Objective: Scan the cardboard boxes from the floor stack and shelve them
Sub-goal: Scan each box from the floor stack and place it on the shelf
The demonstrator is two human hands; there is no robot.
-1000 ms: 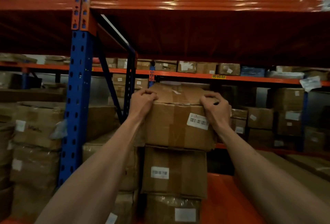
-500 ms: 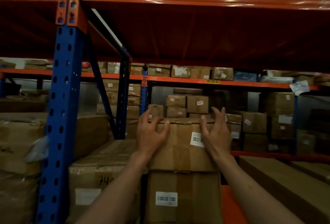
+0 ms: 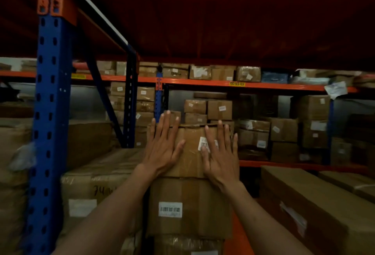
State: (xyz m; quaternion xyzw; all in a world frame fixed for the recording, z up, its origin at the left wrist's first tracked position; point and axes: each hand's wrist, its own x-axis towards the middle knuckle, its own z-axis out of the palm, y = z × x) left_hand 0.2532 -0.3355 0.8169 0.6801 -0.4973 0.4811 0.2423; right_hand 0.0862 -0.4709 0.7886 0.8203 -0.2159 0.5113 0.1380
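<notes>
Both the left hand [image 3: 163, 149] and right hand [image 3: 220, 156] lie flat, fingers straight, on the near face of the top box [image 3: 190, 153] at frame centre, atop the labelled box [image 3: 188, 206] below; it looks light, slick with tape and slightly crushed, best gripped by its side edges.

The right hand [image 3: 221, 157] is covering part of the barcode label [image 3: 203, 143] on the top box [image 3: 190, 151], and its print is blurring past reading. The left hand [image 3: 163, 145] is hiding that box's left front. The lowest box [image 3: 188, 244] is running off the bottom edge. The yellow shelf tag [image 3: 237, 84] is showing too small to read.
</notes>
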